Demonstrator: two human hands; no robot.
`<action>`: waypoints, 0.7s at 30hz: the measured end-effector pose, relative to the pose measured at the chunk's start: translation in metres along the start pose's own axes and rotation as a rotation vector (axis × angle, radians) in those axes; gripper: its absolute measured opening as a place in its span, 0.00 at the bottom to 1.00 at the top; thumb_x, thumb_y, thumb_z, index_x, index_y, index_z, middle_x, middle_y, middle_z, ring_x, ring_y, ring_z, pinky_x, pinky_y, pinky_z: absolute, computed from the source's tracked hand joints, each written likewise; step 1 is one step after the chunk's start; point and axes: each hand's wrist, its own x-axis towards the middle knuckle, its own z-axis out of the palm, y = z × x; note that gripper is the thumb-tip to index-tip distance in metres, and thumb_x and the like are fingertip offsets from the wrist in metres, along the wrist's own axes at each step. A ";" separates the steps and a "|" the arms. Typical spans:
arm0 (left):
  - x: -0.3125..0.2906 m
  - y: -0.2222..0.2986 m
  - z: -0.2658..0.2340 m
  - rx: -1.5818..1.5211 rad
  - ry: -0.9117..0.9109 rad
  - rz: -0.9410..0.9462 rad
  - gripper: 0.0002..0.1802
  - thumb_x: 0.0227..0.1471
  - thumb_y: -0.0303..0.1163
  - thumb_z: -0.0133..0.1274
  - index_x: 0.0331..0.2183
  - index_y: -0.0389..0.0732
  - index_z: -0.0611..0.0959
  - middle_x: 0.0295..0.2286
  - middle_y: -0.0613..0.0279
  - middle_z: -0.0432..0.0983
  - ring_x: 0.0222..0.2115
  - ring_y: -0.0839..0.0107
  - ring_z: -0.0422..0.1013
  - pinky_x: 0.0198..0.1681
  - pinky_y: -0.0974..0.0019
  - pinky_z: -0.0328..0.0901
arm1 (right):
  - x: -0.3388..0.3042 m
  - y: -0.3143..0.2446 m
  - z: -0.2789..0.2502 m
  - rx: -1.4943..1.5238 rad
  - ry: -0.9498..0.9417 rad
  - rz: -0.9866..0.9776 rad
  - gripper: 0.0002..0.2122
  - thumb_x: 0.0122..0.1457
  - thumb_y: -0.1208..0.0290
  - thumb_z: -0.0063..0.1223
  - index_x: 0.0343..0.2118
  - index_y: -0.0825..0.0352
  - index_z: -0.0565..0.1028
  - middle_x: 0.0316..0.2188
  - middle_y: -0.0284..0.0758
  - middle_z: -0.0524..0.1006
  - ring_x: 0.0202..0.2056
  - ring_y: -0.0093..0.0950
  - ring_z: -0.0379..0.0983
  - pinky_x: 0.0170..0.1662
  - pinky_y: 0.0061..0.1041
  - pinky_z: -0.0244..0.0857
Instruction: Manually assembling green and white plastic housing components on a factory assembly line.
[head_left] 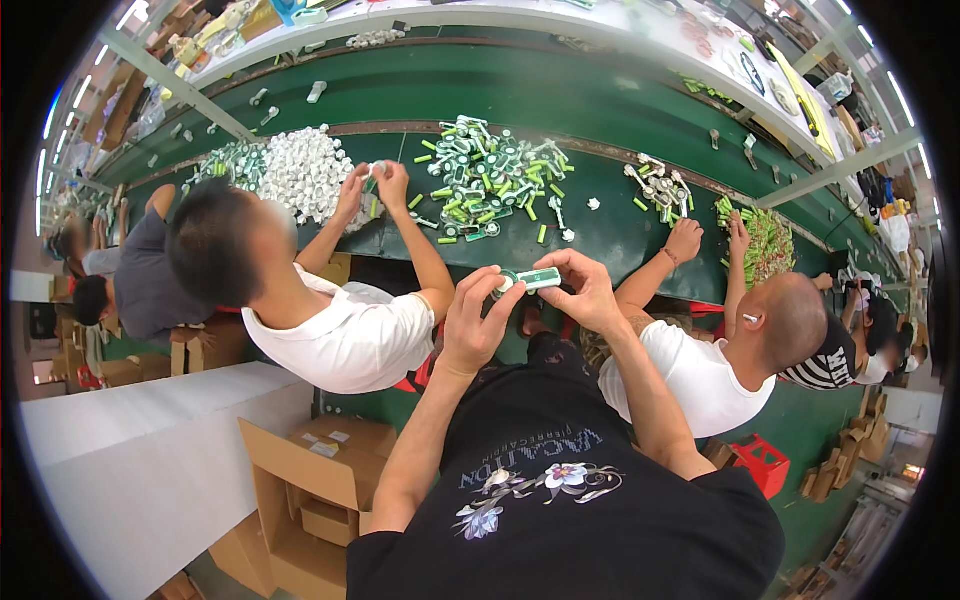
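- Green-and-white device (541,279) is held up between both hands, at the near side of the green bench (620,258); it is kept roughly level, round end to the left, rectangular body to the right
- Round end is pinched by the left hand (470,322), thumb and fingertips closed on it; the other end is gripped by the right hand (586,291), thumb below, fingers above
- Green-and-white pile (492,180) is spread on the bench beyond the hands; lime-green sections are seen on many pieces; a few strays are scattered at its edge
- White pile (305,172) is heaped to the left of it; a smaller pile (660,190) is set to the right; lime-green pile (768,246) is placed farther right
- Left co-worker (345,335) is seated in a white shirt; a small white part is held in both that person's hands
- Right co-worker (688,385) is also dressed in white; hands are placed near the two right-hand piles; whether anything is gripped there cannot be told
- Cardboard box (300,455) is stood open at lower left; red crate (762,465) is placed on the floor at lower right
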 end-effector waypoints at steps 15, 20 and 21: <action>-0.158 -0.003 0.141 -1.131 -0.076 -1.584 0.21 0.70 0.30 0.63 0.60 0.35 0.82 0.49 0.60 0.85 0.44 0.73 0.81 0.49 0.66 0.77 | -0.067 0.178 0.043 -0.124 0.190 0.433 0.21 0.81 0.60 0.48 0.67 0.69 0.73 0.49 0.35 0.84 0.50 0.25 0.79 0.55 0.29 0.74; -0.170 -0.028 0.189 -1.411 0.026 -1.760 0.22 0.69 0.27 0.62 0.61 0.37 0.78 0.50 0.59 0.83 0.49 0.68 0.81 0.53 0.60 0.77 | -0.058 0.225 0.018 -0.200 0.269 0.370 0.24 0.78 0.59 0.53 0.70 0.66 0.71 0.51 0.38 0.78 0.50 0.30 0.77 0.54 0.30 0.71; -0.172 -0.034 0.196 -1.467 0.081 -1.786 0.21 0.69 0.27 0.62 0.60 0.39 0.78 0.50 0.58 0.82 0.49 0.66 0.81 0.53 0.57 0.78 | -0.049 0.218 0.014 -0.299 0.233 0.364 0.24 0.78 0.58 0.54 0.70 0.64 0.72 0.49 0.39 0.77 0.48 0.33 0.77 0.52 0.32 0.71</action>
